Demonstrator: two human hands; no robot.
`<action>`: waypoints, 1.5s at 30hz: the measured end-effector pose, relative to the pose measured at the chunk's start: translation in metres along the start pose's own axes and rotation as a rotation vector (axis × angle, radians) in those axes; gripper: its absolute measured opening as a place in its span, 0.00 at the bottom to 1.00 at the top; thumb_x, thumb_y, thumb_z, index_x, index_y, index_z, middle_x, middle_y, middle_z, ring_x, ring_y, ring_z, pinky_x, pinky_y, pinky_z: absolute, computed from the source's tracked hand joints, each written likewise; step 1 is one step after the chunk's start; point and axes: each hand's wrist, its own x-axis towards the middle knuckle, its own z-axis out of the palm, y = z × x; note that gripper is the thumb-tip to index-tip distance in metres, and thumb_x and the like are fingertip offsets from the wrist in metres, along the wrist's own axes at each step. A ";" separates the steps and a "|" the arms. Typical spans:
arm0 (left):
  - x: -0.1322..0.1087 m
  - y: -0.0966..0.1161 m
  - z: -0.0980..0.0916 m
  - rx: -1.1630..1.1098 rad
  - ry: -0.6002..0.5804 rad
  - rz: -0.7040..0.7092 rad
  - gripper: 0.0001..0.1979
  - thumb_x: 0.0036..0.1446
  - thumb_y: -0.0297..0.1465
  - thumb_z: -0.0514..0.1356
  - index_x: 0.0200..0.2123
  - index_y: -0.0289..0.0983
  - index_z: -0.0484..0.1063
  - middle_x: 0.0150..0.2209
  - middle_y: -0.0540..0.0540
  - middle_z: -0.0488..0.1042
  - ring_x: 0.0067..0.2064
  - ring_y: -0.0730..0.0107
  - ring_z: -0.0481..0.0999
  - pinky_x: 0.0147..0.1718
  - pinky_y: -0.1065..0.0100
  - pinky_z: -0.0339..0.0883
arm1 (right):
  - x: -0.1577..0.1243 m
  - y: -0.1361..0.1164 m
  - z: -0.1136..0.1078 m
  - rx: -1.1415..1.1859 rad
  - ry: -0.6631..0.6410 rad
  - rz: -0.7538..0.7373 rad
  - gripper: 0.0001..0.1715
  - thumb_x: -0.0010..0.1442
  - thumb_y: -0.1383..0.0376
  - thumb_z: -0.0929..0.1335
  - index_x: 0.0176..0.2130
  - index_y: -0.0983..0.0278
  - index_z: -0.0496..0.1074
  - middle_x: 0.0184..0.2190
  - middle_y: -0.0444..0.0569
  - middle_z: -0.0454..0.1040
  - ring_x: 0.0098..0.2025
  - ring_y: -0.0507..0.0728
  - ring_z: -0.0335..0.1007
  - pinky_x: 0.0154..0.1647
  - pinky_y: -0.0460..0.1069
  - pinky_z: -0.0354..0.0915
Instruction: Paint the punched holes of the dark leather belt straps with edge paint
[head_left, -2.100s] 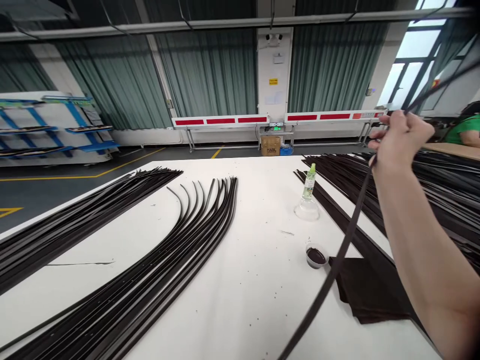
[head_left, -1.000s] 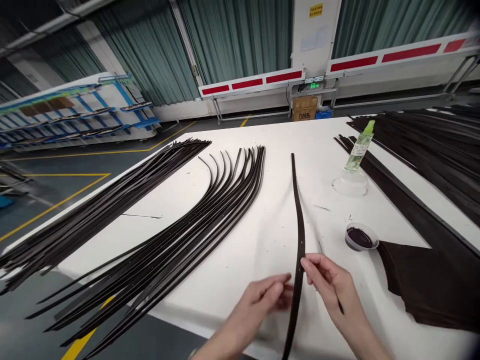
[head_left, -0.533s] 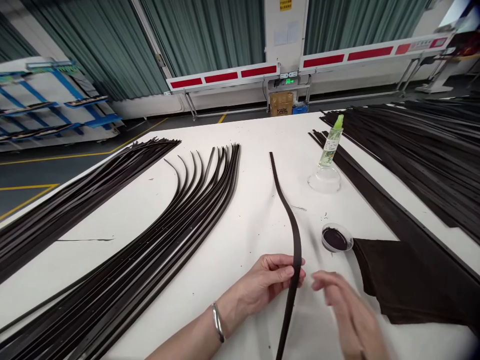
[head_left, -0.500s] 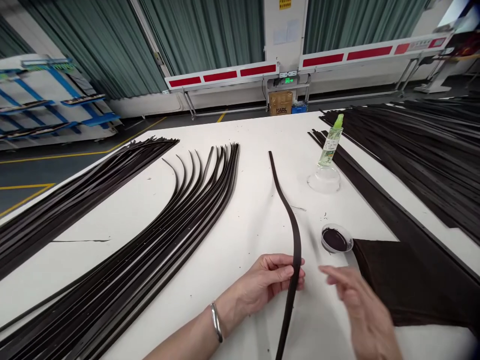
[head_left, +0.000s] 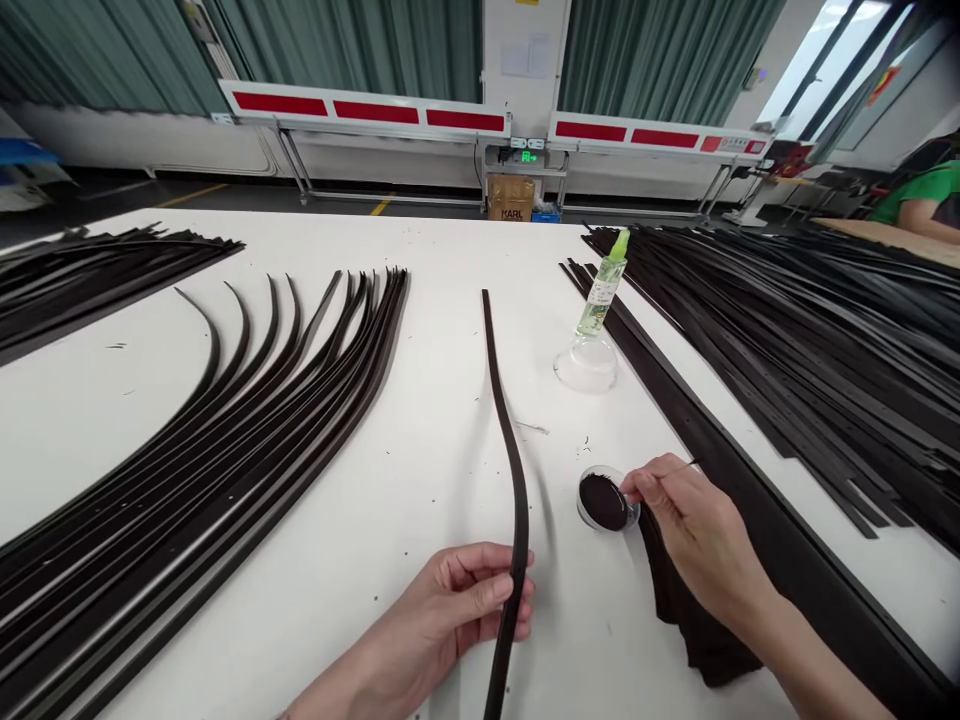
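Observation:
My left hand (head_left: 472, 605) is closed round a long dark strip (head_left: 513, 470), thumb in front and fingers behind. The strip's far end lies on the white table, and the part in my hand is raised. My right hand (head_left: 694, 530) is pinched at the rim of a small clear dish (head_left: 602, 500) of dark liquid or paste. A thin stick (head_left: 684, 466) shows above that hand; its tip is hidden. Beneath my right forearm lies a dark cloth (head_left: 694, 620).
Bundled dark strips (head_left: 300, 400) fan out on the left, and more strips (head_left: 787, 340) cover the right side. A green-capped spray bottle (head_left: 601, 290) stands tilted by an upturned clear cup (head_left: 586, 364). Part of a person in green (head_left: 922, 200) appears at far right.
My right hand has moved from beside the strip to the dish, its fingers now pinched on a thin stick. The left hand keeps its hold. The view has turned right.

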 end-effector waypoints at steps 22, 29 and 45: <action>0.001 0.002 0.001 0.008 -0.020 -0.003 0.11 0.53 0.30 0.67 0.41 0.35 0.78 0.39 0.43 0.77 0.38 0.68 0.76 0.43 0.63 0.69 | -0.006 0.004 0.006 -0.071 0.058 -0.171 0.15 0.68 0.64 0.59 0.32 0.61 0.70 0.28 0.47 0.72 0.34 0.54 0.67 0.35 0.49 0.65; 0.002 0.000 0.002 -0.019 -0.045 0.053 0.11 0.55 0.28 0.66 0.43 0.35 0.76 0.40 0.42 0.77 0.37 0.68 0.75 0.44 0.61 0.69 | -0.014 -0.018 0.005 0.537 0.123 0.334 0.20 0.65 0.53 0.63 0.33 0.64 0.74 0.30 0.50 0.73 0.28 0.53 0.66 0.25 0.46 0.65; 0.002 -0.007 -0.002 -0.070 -0.125 0.086 0.13 0.54 0.28 0.65 0.44 0.34 0.74 0.39 0.42 0.75 0.38 0.66 0.77 0.44 0.59 0.70 | -0.042 -0.038 0.039 0.305 -0.023 -0.261 0.15 0.65 0.74 0.59 0.42 0.59 0.71 0.34 0.48 0.76 0.35 0.54 0.72 0.36 0.50 0.67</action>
